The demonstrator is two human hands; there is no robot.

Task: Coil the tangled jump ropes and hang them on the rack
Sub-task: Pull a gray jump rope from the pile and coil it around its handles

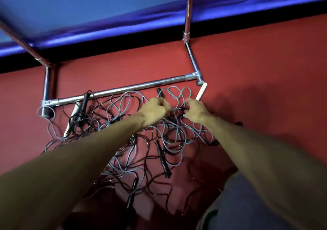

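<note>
The red floor [265, 61] fills most of my view, and the chrome rack [123, 89] stands on it with its base bar crossing from nine o'clock up toward one o'clock. The jump ropes [164, 134] sprawl in one knotted heap from that bar down toward six o'clock, grey-blue and black cords looped through each other, a few strands lying over or under the bar itself. I reach in with both arms because nothing can be coiled, I judge, until one rope is worked free of the rest. My left hand [155, 111] sits at the heap's twelve o'clock edge, fingers curled into a fist around strands there; which cord exactly, I cannot tell. My right hand [194, 111] is just beside it at its three o'clock, wrapped around a white handle [201, 92] that sticks out of my fist toward one o'clock, close to the rack's foot. I hold an end, I think, so I can follow its cord back. A black handle [163, 160] lies loose at six o'clock of my hands, well apart from them.
</note>
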